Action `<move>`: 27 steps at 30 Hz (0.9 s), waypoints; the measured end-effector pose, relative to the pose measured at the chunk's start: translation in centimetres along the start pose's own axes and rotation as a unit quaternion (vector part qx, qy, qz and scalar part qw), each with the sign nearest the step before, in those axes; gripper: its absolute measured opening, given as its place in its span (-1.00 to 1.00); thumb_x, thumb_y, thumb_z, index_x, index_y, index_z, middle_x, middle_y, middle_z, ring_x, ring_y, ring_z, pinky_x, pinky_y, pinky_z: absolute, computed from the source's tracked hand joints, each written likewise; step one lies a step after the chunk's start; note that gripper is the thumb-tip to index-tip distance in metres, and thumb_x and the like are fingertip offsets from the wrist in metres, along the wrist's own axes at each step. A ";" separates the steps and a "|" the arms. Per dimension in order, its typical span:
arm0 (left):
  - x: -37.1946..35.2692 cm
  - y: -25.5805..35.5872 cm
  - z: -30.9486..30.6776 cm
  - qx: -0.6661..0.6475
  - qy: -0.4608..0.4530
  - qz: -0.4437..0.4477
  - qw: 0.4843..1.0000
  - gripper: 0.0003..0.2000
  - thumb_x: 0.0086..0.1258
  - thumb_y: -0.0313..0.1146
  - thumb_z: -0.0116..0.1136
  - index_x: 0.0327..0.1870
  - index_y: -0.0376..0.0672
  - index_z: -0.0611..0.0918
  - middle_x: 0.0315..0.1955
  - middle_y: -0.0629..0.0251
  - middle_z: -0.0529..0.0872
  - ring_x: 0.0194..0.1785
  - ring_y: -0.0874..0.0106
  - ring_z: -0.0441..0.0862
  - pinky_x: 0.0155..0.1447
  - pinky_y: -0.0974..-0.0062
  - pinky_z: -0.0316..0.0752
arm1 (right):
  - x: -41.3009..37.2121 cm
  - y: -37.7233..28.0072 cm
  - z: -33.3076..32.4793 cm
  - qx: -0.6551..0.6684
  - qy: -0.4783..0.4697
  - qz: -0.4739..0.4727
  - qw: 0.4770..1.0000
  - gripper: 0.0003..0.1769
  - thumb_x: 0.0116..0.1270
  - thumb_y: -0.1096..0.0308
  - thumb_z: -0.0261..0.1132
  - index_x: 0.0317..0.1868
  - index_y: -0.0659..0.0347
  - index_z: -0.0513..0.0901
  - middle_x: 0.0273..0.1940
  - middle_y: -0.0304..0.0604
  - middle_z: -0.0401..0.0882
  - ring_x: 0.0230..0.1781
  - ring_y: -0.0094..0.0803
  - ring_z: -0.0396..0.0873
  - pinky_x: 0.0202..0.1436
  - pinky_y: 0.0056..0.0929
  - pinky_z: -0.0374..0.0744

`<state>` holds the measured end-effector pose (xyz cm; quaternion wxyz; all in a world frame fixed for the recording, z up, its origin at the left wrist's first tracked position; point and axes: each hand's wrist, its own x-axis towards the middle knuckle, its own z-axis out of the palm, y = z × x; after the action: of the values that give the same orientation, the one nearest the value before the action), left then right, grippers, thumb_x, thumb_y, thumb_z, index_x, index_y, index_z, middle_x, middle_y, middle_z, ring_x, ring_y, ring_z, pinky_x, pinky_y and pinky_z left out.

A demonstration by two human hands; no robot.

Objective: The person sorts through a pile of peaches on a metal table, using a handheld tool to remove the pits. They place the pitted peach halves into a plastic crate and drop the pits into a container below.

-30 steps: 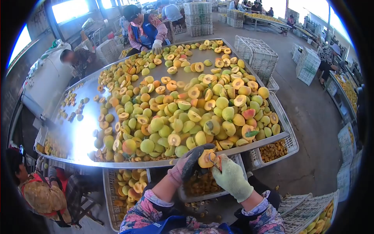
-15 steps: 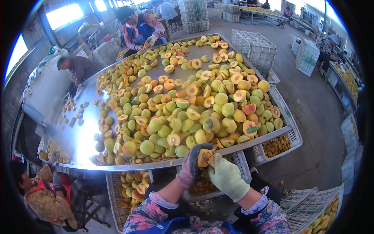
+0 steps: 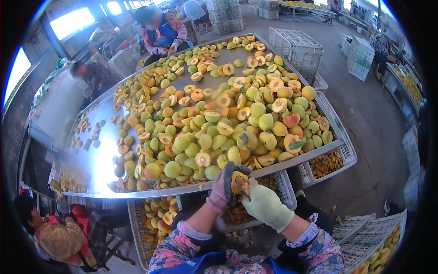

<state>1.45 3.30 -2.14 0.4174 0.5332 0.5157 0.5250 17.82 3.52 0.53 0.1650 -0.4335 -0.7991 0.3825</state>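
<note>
By the silver metal bench (image 3: 292, 163), the pink-and-grey-gloved left hand (image 3: 223, 186) cups orange fruit (image 3: 239, 181); the pale-green-gloved right hand (image 3: 267, 206) slants inward, pinching a thin dark tool (image 3: 246, 194). Blue apron (image 3: 196, 265) lettering: illegible.

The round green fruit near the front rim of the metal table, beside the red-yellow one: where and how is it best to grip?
Probably from above, by the upper sides of the green fruit: its rounded top lies exposed, while the red-yellow fruit and others crowd around it.
</note>
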 end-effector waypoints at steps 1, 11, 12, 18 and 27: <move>0.2 -0.4 -0.2 0.011 -0.028 0.011 0.999 -0.58 0.64 -0.12 -0.14 -0.17 -0.29 0.68 -0.22 0.20 0.78 -0.14 0.39 0.70 0.13 0.40 0.55 | 0.0 -0.4 -0.3 -0.015 -0.012 0.016 1.000 -0.61 0.29 0.32 0.26 -0.01 0.40 0.38 -0.38 0.27 0.62 -0.31 0.21 0.63 -0.26 0.04 0.59; 0.6 -1.0 -0.7 -0.040 -0.076 -0.025 0.996 -0.53 0.63 -0.05 -0.13 -0.11 -0.34 0.68 -0.21 0.15 0.77 -0.16 0.38 0.70 0.09 0.43 0.57 | -0.4 0.1 -1.8 0.461 -0.243 0.225 0.823 -0.76 0.44 0.25 0.17 -0.07 0.21 0.37 -0.46 -0.25 0.47 -0.66 -0.60 0.40 -0.61 -0.53 0.44; 0.7 -0.8 -0.8 -0.107 -0.086 -0.063 0.989 -0.56 0.61 -0.08 -0.09 -0.12 -0.34 0.67 -0.22 0.15 0.77 -0.17 0.38 0.71 0.07 0.44 0.58 | -0.5 0.1 -1.7 0.462 -0.244 0.225 0.823 -0.76 0.44 0.25 0.17 -0.07 0.21 0.37 -0.46 -0.25 0.47 -0.66 -0.60 0.40 -0.61 -0.53 0.44; 0.4 0.7 0.7 -0.059 -0.008 -0.046 0.997 -0.43 0.62 0.02 -0.10 -0.22 -0.43 0.70 -0.33 0.17 0.77 -0.28 0.44 0.68 -0.06 0.51 0.58 | -0.7 -0.2 -0.3 0.343 -0.137 0.177 0.912 -0.79 0.37 0.28 0.19 -0.15 0.21 0.40 -0.45 -0.16 0.54 -0.66 -0.52 0.45 -0.62 -0.46 0.48; 0.9 -0.9 0.8 -0.072 0.012 0.029 0.997 -0.47 0.61 -0.02 -0.05 -0.23 -0.43 0.69 -0.35 0.16 0.76 -0.30 0.44 0.68 -0.11 0.50 0.59 | -0.4 -0.2 -1.3 0.507 -0.254 0.258 0.782 -0.82 0.37 0.31 0.17 -0.14 0.18 0.40 -0.50 -0.20 0.50 -0.66 -0.51 0.45 -0.65 -0.46 0.47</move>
<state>2.09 4.36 -3.02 0.4328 0.5102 0.4661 0.5789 18.73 3.74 1.55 0.0469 -0.3644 -0.3610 0.8571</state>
